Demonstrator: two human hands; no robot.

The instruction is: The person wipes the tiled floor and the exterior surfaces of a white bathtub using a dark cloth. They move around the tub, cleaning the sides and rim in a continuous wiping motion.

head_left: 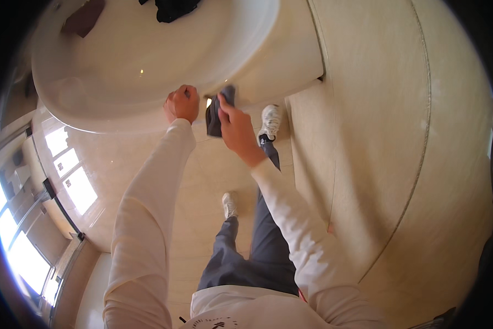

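A large white bathtub (246, 82) curves across the top of the view. At its near rim, my left hand (182, 104) is curled into a fist, and nothing shows in it. Just to the right, my right hand (237, 127) pinches a dark grey cloth (214, 118). The cloth hangs down at the tub's outer edge, its upper end by the rim. My right fingers are partly hidden behind it, and its full shape is hard to make out.
Inside the tub lie a black cloth (175, 9) and a maroon cloth (84, 17). A beige wall (378, 109) rises on the right. Bright windows (27, 263) stand at the lower left. My white shoes (269, 122) are on the tiled floor (200, 214).
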